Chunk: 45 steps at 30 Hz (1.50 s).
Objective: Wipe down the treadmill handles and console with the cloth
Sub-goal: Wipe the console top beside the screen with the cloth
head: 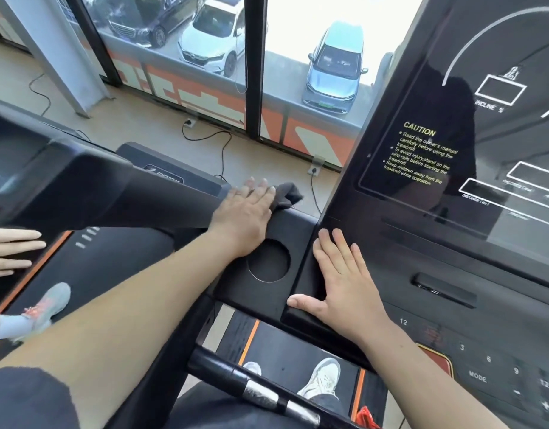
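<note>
Cloth (288,195), dark grey and soft, bunched in a crumpled wad, sits at the far edge of the matte black console (446,267), right by its round cup holder (268,261). Left hand (245,212) lies flat on it, fingers stretched out and close together, pressing the fabric down rather than clutching it. Right hand (344,283) is spread open, palm down, resting on the smooth black ledge beside the glossy screen with its yellow caution text (422,156). Down below, a round black handle (261,388) with shiny metal grip bands crosses the treadmill, and pale sneakers (322,382) stand on the belt.
</note>
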{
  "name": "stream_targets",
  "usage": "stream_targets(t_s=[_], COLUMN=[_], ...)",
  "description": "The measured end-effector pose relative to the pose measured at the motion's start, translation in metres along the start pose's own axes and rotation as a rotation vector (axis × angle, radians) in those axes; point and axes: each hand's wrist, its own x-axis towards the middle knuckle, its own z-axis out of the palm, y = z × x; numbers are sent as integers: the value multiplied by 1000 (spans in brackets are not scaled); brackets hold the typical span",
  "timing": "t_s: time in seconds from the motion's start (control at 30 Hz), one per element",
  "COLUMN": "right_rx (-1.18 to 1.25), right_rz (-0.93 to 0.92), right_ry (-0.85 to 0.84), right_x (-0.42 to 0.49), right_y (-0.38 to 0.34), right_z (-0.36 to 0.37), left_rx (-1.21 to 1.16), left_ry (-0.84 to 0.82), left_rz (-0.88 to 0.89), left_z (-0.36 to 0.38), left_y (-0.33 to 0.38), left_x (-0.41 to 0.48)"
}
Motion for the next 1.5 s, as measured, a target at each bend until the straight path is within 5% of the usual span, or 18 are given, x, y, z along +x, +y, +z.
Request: stream_targets(t_s=[0.2,0.4,0.53,0.77,0.97,1.1,1.2,1.37,1.5], right_rx=[-10,-19,-14,-34,384,1025,1455,1401,1384], right_rz=[10,18,28,49,235,401,519,502,442], right_ry=[15,-22,-34,-70,64,-38,-33,93,33], right_x=[1,0,1,2,16,15,11,12,9], right_y=[0,0,-2,-9,-32,-44,-54,-61,-60], right_z=[1,0,-3,-15,-39,-41,-47,-49,-52], left_rx=[-291,-492,-546,-1079,-1299,-1771,-1720,-1843,-1960], left_ry=[45,158,-55,-22,-64,16,77,-334,-109], left_rz=[318,-148,-242,-355,-335,-449,-621,-532,-455], left_z=[19,-7,-4,-35,-40,-29,-22,-25,-30], left_y=[46,22,38,46,51,60,60,61,55], left_x=[-58,-38,-45,-56,-79,-90,-99,-114,-109])
